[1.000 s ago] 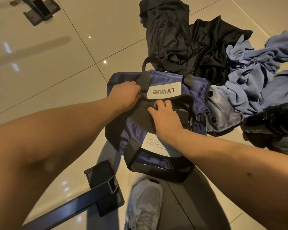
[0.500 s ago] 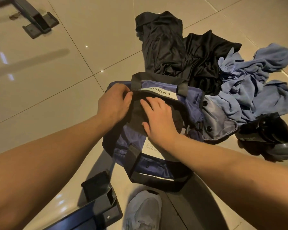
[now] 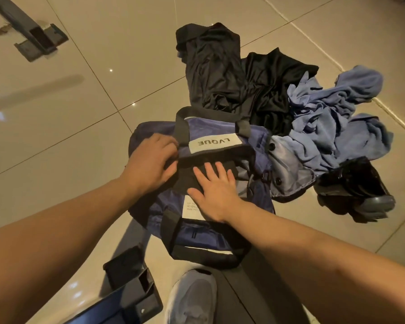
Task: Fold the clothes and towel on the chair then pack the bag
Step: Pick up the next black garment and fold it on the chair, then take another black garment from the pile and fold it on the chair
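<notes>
Reaching forward and down with both bare arms. Pressing palm-down with the right hand (image 3: 214,194), fingers straight and slightly spread. Holding the left hand (image 3: 150,162) curled just beside it — fingertips hidden, possibly pinching.

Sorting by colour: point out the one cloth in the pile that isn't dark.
The crumpled blue cloth at the pile's right; the charcoal garment and black garment beside it are dark.
</notes>
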The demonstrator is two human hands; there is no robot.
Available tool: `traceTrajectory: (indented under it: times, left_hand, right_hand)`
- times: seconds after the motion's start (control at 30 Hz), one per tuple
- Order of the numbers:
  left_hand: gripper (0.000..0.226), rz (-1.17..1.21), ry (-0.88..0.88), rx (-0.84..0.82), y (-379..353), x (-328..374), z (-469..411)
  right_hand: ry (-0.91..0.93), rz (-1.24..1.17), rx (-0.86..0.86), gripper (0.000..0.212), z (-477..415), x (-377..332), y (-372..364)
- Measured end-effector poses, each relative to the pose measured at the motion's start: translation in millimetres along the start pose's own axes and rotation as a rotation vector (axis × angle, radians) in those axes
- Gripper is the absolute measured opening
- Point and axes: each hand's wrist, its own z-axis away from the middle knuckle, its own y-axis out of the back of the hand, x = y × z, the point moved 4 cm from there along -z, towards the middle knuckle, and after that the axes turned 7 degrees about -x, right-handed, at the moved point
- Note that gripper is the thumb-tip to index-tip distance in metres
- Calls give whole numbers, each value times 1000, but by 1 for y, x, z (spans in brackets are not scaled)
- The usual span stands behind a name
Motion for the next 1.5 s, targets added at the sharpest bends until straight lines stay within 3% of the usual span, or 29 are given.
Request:
traceTrajectory:
  times: [0.1, 0.2, 0.27, 0.33, 0.37, 0.43, 0.5, 0.67, 0.83, 0.97, 1.03, 1.13, 1.23, 1.33, 1.5]
  left_hand:
    - [21, -47, 11, -134, -13, 1, 8]
    - [25, -79, -18, -112, -18, -2, 19]
    - [25, -115, -27, -120, -21, -5, 25]
    - [25, -129, -4, -164, -25, -7, 27]
    - [24, -123, 12, -178, -26, -8, 28]
    - [22, -97, 45, -172, -25, -8, 25]
    - [21, -66, 86, -152, -20, -4, 16]
    - [16, -12, 138, -107, 12, 34, -37]
    - [10, 92, 262, -67, 32, 81, -123]
    - [14, 76, 255, -72, 14, 99, -193]
    - [26, 140, 287, -107, -7, 106, -224]
    - [54, 280, 296, -306, -49, 120, -263]
    - [73, 435, 336, -429, -81, 134, -286]
    - [50, 319, 371, -299, -85, 136, -292]
    - [19, 458, 404, 26, -7, 144, -288]
  right_hand:
    - [1, -16, 206, 64, 23, -5, 5]
    - [50, -62, 602, 52, 50, 3, 18]
    - [23, -76, 710, 60, 51, 15, 24]
    - [-26, -30, 620, 72, 41, 26, 24]
    - [-37, -3, 489, 75, 33, 30, 21]
    - [-38, -4, 203, 76, 19, 39, 11]
    - [-25, -48, 102, 72, 16, 45, 11]
    - [-4, -308, 325, 31, 32, 71, 55]
    - [-201, -270, 437, 28, 30, 134, 120]
    - [-265, -321, 486, 41, -3, 171, 162]
    - [-280, -350, 442, 59, -18, 187, 173]
    - [-370, -297, 283, 78, -37, 205, 170]
    - [-429, -213, 207, 44, -49, 221, 163]
    - [-454, -352, 334, 22, -45, 227, 173]
    - [-268, -700, 605, 24, -8, 205, 224]
